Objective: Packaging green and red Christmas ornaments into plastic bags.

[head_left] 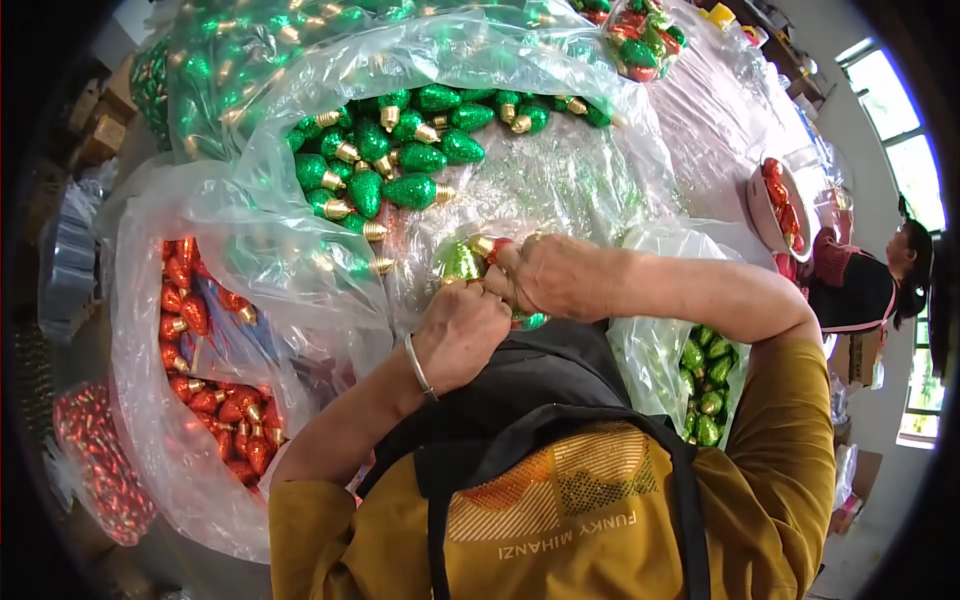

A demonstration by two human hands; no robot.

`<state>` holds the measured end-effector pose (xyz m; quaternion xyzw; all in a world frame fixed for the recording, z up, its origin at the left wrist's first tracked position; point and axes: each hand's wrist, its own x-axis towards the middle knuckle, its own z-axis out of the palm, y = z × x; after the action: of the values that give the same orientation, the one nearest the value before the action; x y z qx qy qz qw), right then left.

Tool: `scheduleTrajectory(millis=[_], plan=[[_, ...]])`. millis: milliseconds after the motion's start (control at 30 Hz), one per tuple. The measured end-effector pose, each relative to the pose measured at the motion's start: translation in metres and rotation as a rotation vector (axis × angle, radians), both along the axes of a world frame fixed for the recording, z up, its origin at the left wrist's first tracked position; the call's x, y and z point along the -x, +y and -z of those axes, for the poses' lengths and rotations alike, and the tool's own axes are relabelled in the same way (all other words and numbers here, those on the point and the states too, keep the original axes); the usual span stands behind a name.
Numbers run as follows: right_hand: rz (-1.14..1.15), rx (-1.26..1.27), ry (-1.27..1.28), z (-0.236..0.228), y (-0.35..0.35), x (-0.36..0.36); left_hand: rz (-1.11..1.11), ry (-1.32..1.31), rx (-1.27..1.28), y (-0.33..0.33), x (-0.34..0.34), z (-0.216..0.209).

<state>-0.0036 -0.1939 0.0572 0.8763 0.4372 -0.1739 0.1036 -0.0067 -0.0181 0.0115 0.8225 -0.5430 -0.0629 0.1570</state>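
My left hand [462, 335], with a bangle at its wrist, and my right hand [560, 275] meet in front of my apron. Their fingers are closed together around a small bunch of bulb-shaped ornaments. A shiny light-green ornament [458, 263] sticks out past my left fingers, and a gold-capped red one [489, 246] shows by my right fingertips. Part of another green ornament [531, 321] peeks out below the hands. Exactly what the fingertips pinch is hidden. Just beyond, glittery green bulb ornaments [412, 190] with gold screw caps spill from a clear plastic bag [560, 60].
Left of me, an open plastic bag [140, 370] holds red bulb ornaments [240, 405]. Shiny green ornaments [708, 380] fill a bag beside my right elbow. A white basin [762, 205] with red ornaments stands at the right, near another person [860, 270]. A filled clear bag [645, 45] lies at the far side.
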Motion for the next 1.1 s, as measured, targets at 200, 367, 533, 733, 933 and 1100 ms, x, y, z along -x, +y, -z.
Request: scheduleTrajectory(millis=[200,367,533,733,933,1100], plan=[[-0.028,-0.048,0.304,0.003,-0.008,-0.041,-0.003,0.079,0.192,-0.003,-0.017,0.002],[-0.099,-0.256,0.358,0.005,-0.012,-0.048,-0.055,0.091,0.155,0.006,-0.021,-0.001],[0.108,-0.529,0.222,0.001,-0.043,-0.029,-0.073,0.153,0.06,0.01,-0.011,-0.016],[0.167,-0.213,0.167,0.038,-0.042,-0.035,-0.004,0.017,0.051,-0.007,0.001,0.0],[0.1,0.027,-0.067,0.001,-0.008,-0.022,-0.029,0.1,0.01,-0.005,-0.006,-0.004],[0.204,-0.414,-0.568,-0.012,-0.002,-0.11,0.047,0.063,0.006,-0.01,-0.011,0.01]])
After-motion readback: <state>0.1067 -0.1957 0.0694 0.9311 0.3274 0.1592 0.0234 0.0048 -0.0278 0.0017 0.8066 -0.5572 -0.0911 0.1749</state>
